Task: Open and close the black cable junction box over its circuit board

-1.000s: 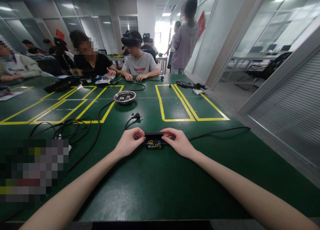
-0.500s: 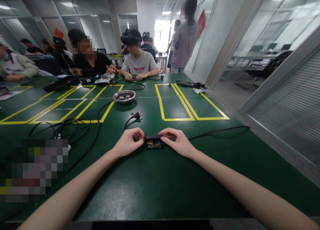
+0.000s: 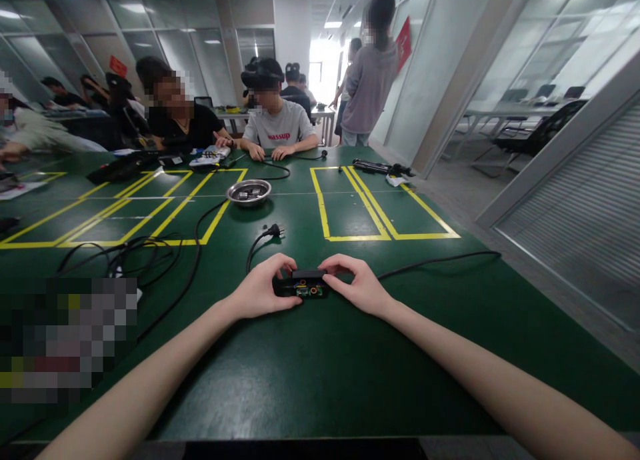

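Note:
A small black electronics case lies on the green table with its inside showing: a circuit board and copper-coloured coils. Tilted over its far side is a black cover. My left hand is closed round the case's left end, thumb at the near edge and fingers at the far side. At the other end, my right hand pinches the cover between thumb and fingertips. Black cable runs out to the right, and a cord with a plug lies beyond my left hand.
A metal bowl with metal parts stands farther back. Coiled black cables lie at the left beside a blurred-out area. Yellow tape marks the table. A folded black tripod-like item lies at the far right. Co-workers sit opposite.
My left thumb has come down from the cover's left end to the near edge of the case, and that hand has opened wider round it. My right hand has barely moved.

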`<control>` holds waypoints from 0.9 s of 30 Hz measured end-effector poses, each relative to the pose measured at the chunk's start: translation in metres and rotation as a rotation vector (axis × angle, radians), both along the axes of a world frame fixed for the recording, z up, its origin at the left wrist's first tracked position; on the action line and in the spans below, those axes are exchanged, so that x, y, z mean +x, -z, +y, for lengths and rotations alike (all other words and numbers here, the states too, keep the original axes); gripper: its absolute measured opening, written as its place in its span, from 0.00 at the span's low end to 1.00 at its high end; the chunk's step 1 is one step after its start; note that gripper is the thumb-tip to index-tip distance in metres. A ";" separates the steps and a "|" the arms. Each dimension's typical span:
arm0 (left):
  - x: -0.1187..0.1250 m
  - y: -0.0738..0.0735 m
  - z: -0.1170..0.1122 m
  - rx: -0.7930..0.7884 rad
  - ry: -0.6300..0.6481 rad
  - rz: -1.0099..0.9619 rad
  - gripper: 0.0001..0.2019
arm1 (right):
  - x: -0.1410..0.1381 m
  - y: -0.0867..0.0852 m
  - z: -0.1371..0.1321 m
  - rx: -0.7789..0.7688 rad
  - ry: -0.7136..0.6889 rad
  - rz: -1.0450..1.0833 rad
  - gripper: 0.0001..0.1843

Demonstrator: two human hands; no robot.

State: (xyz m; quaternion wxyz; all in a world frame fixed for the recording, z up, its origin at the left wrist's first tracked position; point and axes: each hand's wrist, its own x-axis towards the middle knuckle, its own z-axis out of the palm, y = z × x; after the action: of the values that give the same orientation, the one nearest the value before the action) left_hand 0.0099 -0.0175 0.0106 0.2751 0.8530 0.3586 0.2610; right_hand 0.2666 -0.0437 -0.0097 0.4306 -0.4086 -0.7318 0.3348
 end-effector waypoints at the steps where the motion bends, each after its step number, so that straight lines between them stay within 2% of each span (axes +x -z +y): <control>1: 0.000 0.000 0.000 -0.011 0.003 -0.001 0.22 | 0.000 0.000 0.001 -0.021 0.007 0.006 0.08; 9: 0.001 0.001 -0.001 -0.051 0.033 -0.013 0.23 | 0.001 0.000 0.001 -0.043 0.002 -0.018 0.08; 17: 0.000 0.006 0.000 -0.001 0.075 -0.050 0.17 | 0.002 0.001 -0.002 0.142 -0.105 -0.027 0.07; 27: 0.003 0.006 0.004 0.116 0.042 0.075 0.11 | 0.008 0.001 -0.001 0.249 -0.154 -0.194 0.09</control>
State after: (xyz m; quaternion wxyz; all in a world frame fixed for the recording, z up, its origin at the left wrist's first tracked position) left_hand 0.0129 -0.0135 0.0049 0.2172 0.8840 0.3349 0.2434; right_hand 0.2748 -0.0449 -0.0105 0.3781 -0.3251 -0.8350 0.2325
